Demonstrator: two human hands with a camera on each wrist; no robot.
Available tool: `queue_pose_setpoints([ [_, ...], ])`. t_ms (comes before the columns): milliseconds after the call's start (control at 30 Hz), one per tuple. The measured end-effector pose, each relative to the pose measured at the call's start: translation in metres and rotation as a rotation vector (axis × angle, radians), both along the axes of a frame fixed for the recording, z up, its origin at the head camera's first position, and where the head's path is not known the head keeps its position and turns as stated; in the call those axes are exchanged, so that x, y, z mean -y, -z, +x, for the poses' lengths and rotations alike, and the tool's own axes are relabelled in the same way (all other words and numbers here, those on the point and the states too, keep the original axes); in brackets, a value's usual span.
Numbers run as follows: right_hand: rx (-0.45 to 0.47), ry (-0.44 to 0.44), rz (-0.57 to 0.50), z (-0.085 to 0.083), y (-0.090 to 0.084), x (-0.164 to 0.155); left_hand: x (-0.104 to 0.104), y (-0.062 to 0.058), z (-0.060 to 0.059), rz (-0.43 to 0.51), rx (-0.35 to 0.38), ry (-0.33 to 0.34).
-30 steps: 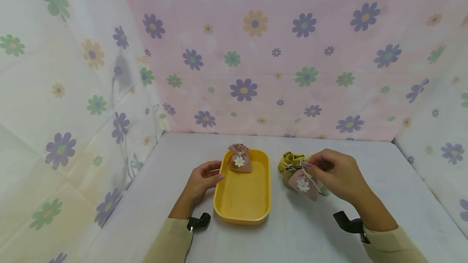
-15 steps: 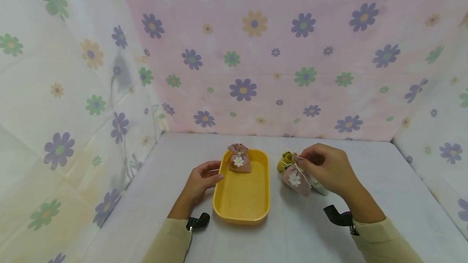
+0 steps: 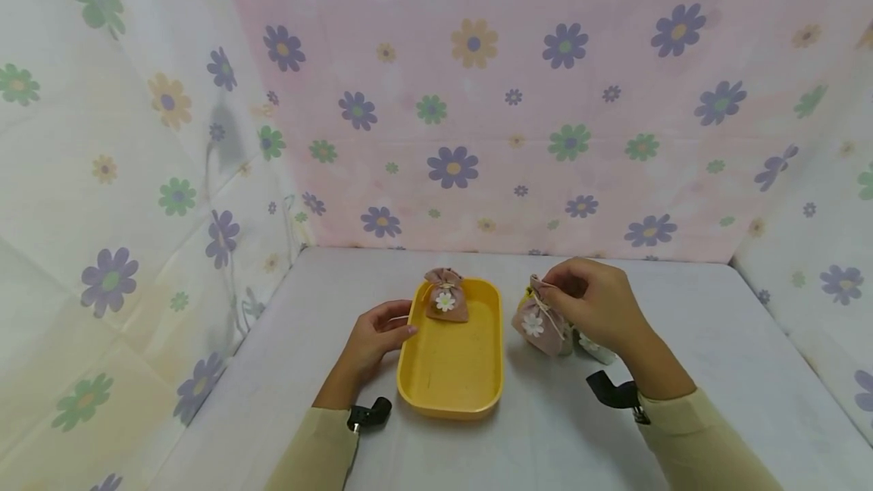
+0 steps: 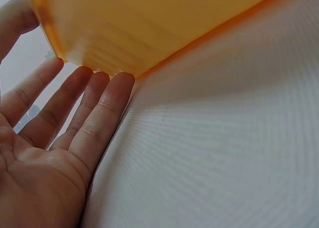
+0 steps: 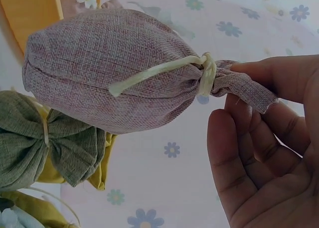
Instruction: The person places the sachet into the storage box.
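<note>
head view: i see my left hand (image 3: 373, 339) resting against the yellow tray (image 3: 452, 370), which holds one pink pouch (image 3: 446, 297); right of the tray my right hand (image 3: 592, 305) lifts a second pouch (image 3: 539, 318).
left wrist: fingers (image 4: 102, 115) straight, touching the tray wall.
right wrist: fingers (image 5: 234, 153) pinching the pouch's gathered neck, olive pouches (image 5: 47, 148) below.

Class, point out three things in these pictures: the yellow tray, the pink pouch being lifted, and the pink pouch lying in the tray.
yellow tray (image 3: 450, 370): head view, bare floor.
lifted pink pouch (image 5: 104, 68): right wrist view, cloth body.
pink pouch in tray (image 3: 446, 298): head view, daisy front.
</note>
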State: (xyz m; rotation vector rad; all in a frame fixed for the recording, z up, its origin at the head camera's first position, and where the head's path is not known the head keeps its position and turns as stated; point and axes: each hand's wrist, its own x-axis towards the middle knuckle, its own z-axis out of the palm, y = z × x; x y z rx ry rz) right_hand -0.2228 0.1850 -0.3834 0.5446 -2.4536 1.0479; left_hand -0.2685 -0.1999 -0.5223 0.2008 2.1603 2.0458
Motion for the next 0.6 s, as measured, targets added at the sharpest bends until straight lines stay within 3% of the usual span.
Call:
queue_pose_setpoints([
  [600, 0.029, -0.034, -0.061, -0.017, -0.008, 0.025, 0.000, 0.001, -0.001, 0.022, 0.002, 0.009],
])
